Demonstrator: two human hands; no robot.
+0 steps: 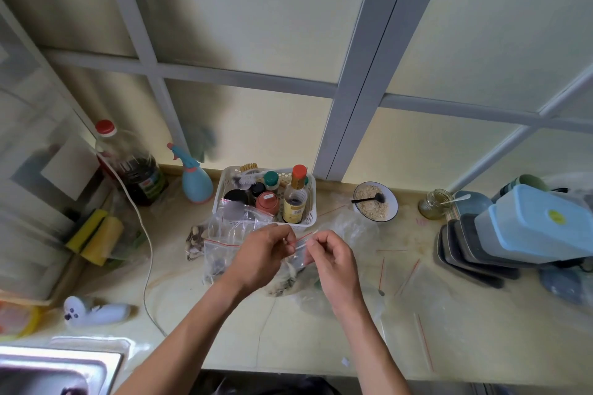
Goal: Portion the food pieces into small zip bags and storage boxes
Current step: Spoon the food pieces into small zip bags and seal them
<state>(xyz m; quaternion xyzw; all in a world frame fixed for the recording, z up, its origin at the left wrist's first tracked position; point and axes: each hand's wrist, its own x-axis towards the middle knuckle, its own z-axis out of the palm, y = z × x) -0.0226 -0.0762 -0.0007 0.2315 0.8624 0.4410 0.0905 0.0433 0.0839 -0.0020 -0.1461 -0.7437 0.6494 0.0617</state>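
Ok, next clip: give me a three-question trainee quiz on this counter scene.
1. True or false: both hands pinch the top of one small zip bag.
2. What lies in the bowl with the crumbly food?
A. a black spoon
B. a fork
C. chopsticks
3. Fill in: the bottle with the orange cap stands in the white ____.

Key:
1. True; the left hand and the right hand pinch it.
2. A; the black spoon.
3. basket.
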